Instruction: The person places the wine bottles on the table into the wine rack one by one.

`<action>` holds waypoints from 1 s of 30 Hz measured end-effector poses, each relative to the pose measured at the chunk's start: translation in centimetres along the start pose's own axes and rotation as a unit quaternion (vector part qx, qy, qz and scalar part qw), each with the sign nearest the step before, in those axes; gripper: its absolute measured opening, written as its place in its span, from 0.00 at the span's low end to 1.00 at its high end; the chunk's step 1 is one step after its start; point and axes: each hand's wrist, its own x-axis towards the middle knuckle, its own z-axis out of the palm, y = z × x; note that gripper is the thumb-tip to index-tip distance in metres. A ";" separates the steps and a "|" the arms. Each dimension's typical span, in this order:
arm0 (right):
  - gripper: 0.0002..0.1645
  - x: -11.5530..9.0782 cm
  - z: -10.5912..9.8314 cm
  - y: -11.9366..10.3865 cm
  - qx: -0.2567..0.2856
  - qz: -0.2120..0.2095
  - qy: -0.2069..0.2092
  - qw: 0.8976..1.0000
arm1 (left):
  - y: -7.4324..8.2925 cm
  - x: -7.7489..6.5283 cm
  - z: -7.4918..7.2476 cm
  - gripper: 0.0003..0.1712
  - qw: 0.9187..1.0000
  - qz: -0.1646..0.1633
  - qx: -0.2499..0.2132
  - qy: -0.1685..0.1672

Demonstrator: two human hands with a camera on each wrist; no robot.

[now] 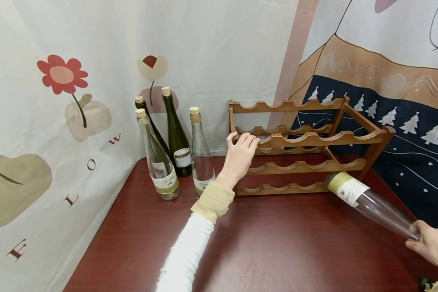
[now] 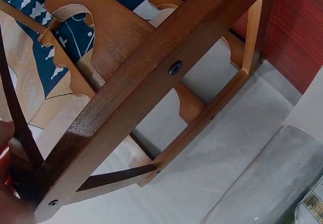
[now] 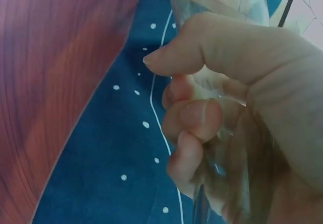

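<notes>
A wooden wine rack [image 1: 314, 139] with scalloped rails stands at the back of the table. My left hand [image 1: 239, 157] holds its upper left front corner, fingers bent over the top rail. The rack's end frame [image 2: 136, 67] fills most of the left wrist view, where only a bit of that hand shows at the left edge. On the right, my right hand [image 1: 431, 244] grips a clear glass wine bottle [image 1: 381, 213] by the neck. The bottle slants, its labelled base at the right end of the rack's lower front rail. In the right wrist view, curled fingers [image 3: 194, 118] wrap the neck.
Left of the rack stand corked bottles: two clear ones [image 1: 164, 176] [image 1: 201, 156] in front, two dark green ones [image 1: 177, 142] [image 1: 150, 125] behind. Printed cloth [image 1: 219, 48] hangs behind the dark red table [image 1: 277, 239] and along both sides.
</notes>
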 end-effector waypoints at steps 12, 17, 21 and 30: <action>0.20 1.2 0.6 -1.2 0.007 0.042 -0.088 0.995 | 0.0 0.2 0.0 0.10 1.000 0.000 -0.001 -0.001; 0.19 1.8 1.1 -2.5 0.024 0.037 -0.064 0.997 | 0.0 0.1 0.0 0.10 1.000 -0.002 0.001 0.000; 0.20 2.5 1.4 -3.5 0.045 0.034 -0.059 0.997 | 0.0 0.0 0.0 0.10 1.000 -0.003 -0.001 0.000; 0.21 4.1 2.3 -5.2 0.074 0.038 -0.076 0.994 | 0.0 0.0 0.1 0.09 1.000 -0.002 -0.002 0.003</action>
